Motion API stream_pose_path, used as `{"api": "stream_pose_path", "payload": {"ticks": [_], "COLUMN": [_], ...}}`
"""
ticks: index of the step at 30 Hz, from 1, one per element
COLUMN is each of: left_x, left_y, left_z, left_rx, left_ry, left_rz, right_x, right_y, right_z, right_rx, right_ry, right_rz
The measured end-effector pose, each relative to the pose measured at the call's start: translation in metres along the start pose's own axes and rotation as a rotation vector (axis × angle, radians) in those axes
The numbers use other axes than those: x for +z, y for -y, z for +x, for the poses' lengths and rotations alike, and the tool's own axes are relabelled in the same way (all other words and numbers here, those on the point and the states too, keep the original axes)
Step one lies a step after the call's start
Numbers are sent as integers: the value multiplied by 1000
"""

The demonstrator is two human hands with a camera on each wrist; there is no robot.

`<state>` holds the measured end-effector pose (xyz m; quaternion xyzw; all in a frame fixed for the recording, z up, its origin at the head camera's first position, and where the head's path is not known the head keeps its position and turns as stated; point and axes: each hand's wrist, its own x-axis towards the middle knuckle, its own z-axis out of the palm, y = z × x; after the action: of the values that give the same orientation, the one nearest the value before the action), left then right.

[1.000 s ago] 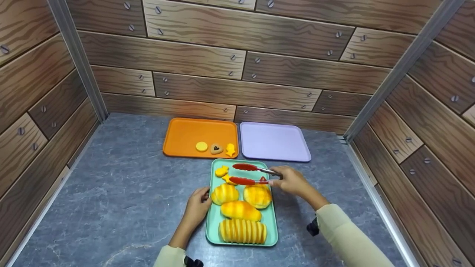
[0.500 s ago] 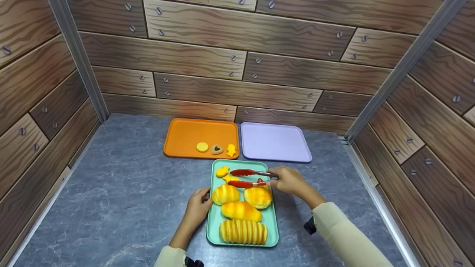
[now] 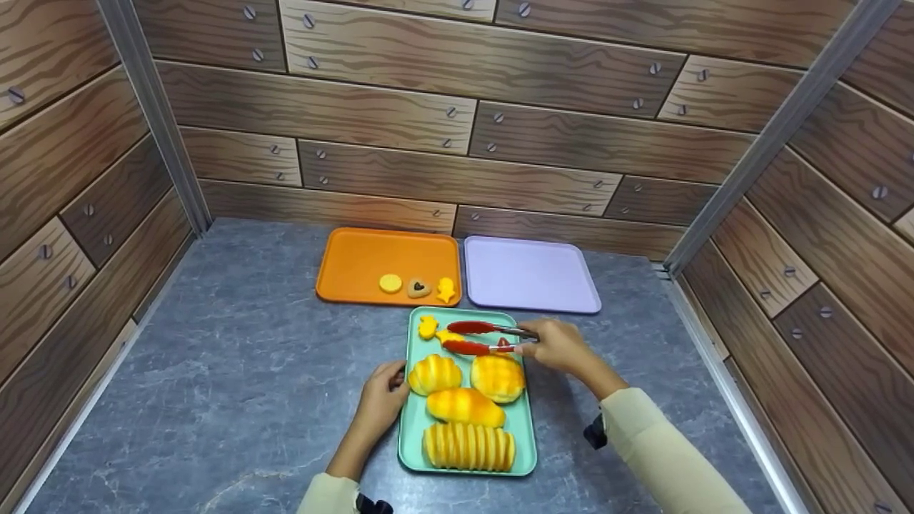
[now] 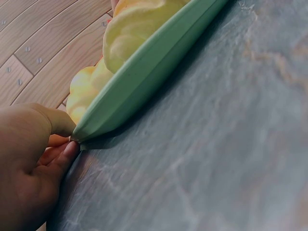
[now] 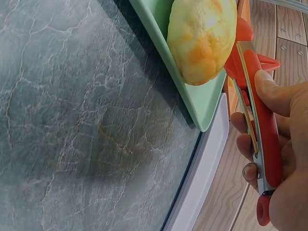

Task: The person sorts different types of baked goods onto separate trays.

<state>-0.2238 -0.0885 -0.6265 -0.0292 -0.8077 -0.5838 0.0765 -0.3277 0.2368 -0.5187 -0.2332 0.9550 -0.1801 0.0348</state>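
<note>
My left hand (image 3: 380, 400) pinches the left rim of the mint green tray (image 3: 525, 442) between thumb and fingers. My right hand (image 3: 564, 348) holds red-tipped metal tongs (image 3: 468, 348) over the tray's far end. The tong tips are apart, and a small yellow cookie-like piece (image 3: 444, 335) lies partly between them; whether they touch it I cannot tell. Another small yellow piece (image 3: 428, 327) lies to its left. Nearer on the tray are several bread pieces: a ridged roll (image 3: 434, 375), a round bun (image 3: 498, 378), an oblong bun (image 3: 465, 407) and a sliced loaf (image 3: 469, 446).
Behind the green tray lies an orange tray (image 3: 357, 250) with a yellow round cookie (image 3: 390, 283), a brown heart cookie (image 3: 419, 288) and a yellow shaped piece (image 3: 446, 289). Beside it is a lilac tray (image 3: 532, 275). Wood-patterned walls enclose the grey marbled tabletop (image 3: 250, 371).
The tongs dip toward me, then return slightly away. The yellow piece by their tips has shifted away from the ridged roll, and the one beside it has turned. My left hand stays put.
</note>
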Motion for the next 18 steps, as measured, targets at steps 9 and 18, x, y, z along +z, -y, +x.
{"api": "stream_pose_path", "payload": {"ticks": [9, 18], "left_x": [0, 1], "left_y": [-1, -1], "left_z": [0, 0], "left_rx": [-7, -42], "left_ry": [3, 8], "left_rz": [-2, -22], "right_x": [4, 12], "right_y": [-12, -22], "right_z": [4, 3], "right_rx": [48, 78], "right_ry": [-32, -35], "right_rz": [16, 43]}}
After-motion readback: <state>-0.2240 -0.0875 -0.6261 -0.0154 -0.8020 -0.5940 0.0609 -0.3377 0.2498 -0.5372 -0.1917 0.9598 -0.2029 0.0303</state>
